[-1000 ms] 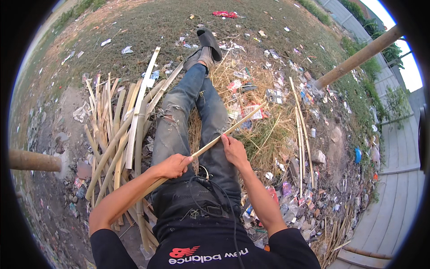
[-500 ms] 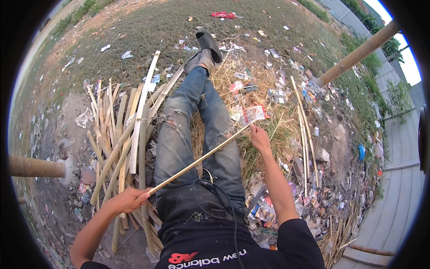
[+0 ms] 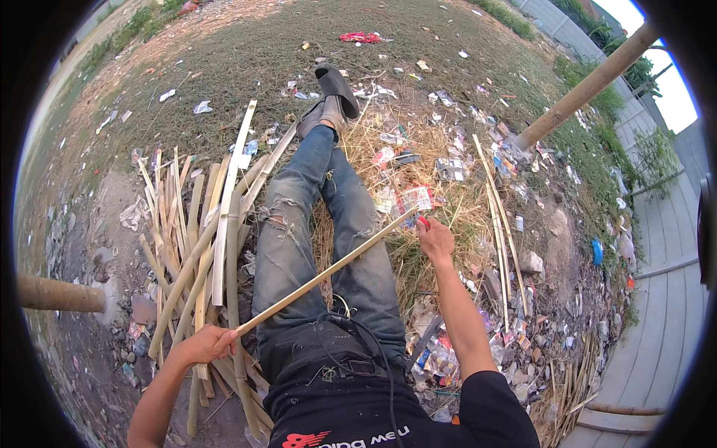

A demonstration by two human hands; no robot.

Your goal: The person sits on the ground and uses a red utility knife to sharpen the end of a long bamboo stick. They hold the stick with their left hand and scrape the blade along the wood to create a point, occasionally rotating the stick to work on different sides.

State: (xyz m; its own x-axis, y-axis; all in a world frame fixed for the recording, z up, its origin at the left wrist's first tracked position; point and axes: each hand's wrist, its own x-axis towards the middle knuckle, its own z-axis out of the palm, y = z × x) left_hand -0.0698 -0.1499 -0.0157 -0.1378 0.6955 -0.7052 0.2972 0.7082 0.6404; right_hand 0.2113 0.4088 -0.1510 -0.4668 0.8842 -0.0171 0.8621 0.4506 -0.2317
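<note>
Head | left grip (image 3: 212, 345) low, pinching strip (image 3: 328, 272) | right grip (image 3: 435, 241) extended forward

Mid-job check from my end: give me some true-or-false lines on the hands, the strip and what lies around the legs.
1. The left hand grips the near end of the pale strip. True.

2. The right hand is beside the strip's far end. True; a small red thing shows at its thumb.

3. The legs are stretched out straight, side by side and uncrossed. False: they are crossed toward the feet.

4. The strip runs underneath the legs. False: it passes above them, at a slant.

5. The big pile of sticks lies to the left of the legs. True.
</note>
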